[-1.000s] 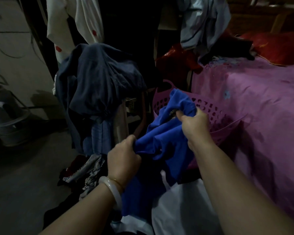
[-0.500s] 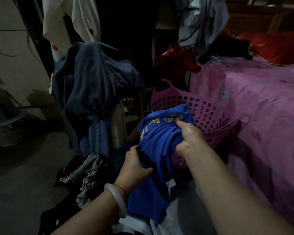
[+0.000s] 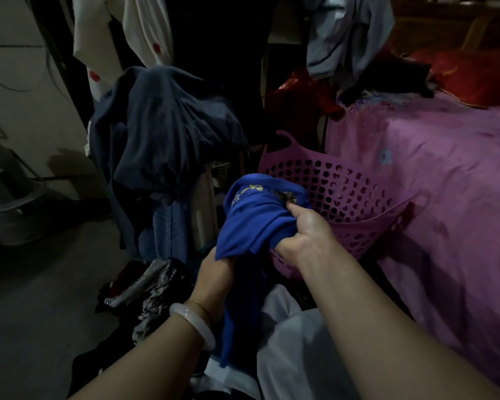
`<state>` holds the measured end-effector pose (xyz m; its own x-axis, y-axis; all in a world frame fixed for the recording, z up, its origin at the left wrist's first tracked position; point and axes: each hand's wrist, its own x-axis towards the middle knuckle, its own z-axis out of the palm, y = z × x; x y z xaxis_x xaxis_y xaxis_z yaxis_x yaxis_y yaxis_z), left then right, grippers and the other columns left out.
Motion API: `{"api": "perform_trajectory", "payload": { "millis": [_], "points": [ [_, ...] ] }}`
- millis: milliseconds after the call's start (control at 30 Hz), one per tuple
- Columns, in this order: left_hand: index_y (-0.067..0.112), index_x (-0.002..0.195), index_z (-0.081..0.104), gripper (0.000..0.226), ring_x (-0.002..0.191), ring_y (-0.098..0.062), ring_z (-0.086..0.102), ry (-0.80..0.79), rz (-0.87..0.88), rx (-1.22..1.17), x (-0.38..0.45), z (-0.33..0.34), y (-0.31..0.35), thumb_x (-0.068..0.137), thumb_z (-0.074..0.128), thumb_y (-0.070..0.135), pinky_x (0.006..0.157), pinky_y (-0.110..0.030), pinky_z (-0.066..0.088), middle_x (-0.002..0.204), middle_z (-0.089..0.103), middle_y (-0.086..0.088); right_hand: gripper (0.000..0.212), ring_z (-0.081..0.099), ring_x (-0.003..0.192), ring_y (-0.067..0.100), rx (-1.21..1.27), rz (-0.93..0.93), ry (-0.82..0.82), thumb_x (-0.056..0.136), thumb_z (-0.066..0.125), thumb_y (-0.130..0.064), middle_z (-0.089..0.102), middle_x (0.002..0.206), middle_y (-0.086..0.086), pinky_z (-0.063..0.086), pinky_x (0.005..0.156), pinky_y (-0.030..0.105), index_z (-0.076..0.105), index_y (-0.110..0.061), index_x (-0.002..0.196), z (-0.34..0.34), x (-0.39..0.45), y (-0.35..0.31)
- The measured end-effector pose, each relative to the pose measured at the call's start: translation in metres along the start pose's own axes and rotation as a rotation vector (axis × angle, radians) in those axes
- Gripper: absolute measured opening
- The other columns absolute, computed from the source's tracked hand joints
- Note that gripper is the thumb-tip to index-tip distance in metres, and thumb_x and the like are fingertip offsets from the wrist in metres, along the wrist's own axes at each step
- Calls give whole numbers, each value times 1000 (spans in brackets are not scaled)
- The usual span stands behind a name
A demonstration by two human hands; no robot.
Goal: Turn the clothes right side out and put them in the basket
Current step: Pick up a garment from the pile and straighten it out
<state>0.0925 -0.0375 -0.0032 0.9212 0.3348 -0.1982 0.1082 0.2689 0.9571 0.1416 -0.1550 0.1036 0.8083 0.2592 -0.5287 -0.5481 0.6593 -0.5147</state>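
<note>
At the bottom of the frame we see our two forearms reach up toward the centre, over a pale garment (image 3: 295, 350) that lies low in the middle. Our left hand (image 3: 214, 272) is pushed up inside the blue shirt (image 3: 257, 223), so its fingers are covered and we cannot tell whether they grasp anything; a white bangle (image 3: 192, 324) sits on that wrist. Our right hand (image 3: 309, 229) is clenched on a bunch of the blue cloth, just at the near rim of the pink basket (image 3: 358, 197). The shirt is at the centre of the frame, held up between our hands, with yellow print showing on the part nearest the basket. We judge that it is partway through being turned and not yet in the basket. What we can see of the basket's inside, in the centre right, shows only bare perforated wall, so we judge little or nothing has gone in so far. To the lower left a patterned heap of clothes (image 3: 153, 287) lies on the floor, apparently waiting. Farther back, left of centre, a dark navy garment (image 3: 162, 131) hangs draped, and more clothes hang along the top. The pink bedcover (image 3: 445, 183) fills the right side. Most of the task looks to be left.
</note>
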Motion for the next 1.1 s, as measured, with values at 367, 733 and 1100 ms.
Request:
{"api": "perform_trajectory", "payload": {
  "millis": [367, 733, 1100],
  "points": [
    [2, 116, 62, 29, 94, -32, 64, 124, -252, -613, -6, 22, 53, 95, 48, 16, 79, -44, 53, 107, 67, -19, 32, 58, 96, 37, -349, 57, 198, 95, 52, -28, 63, 116, 19, 47, 81, 49, 62, -10, 119, -68, 52, 35],
    [2, 106, 62, 28, 81, -25, 70, -226, -274, -462, -3, -8, 44, 91, 39, 7, 69, -36, 57, 93, 72, -12, 39, 74, 82, 30, -143, 41, -200, 98, 48, -33, 75, 98, 18, 61, 65, 38, 73, -4, 104, -81, 44, 16],
    [-3, 79, 75, 35, 56, -25, 71, -220, -360, -209, 9, 24, 75, 93, 51, 18, 47, -32, 58, 70, 74, -17, 26, 70, 78, 28, -185, -111, -95, 94, 57, -25, 73, 92, 13, 60, 64, 35, 71, -5, 105, -37, 19, -26]
  ]
}}
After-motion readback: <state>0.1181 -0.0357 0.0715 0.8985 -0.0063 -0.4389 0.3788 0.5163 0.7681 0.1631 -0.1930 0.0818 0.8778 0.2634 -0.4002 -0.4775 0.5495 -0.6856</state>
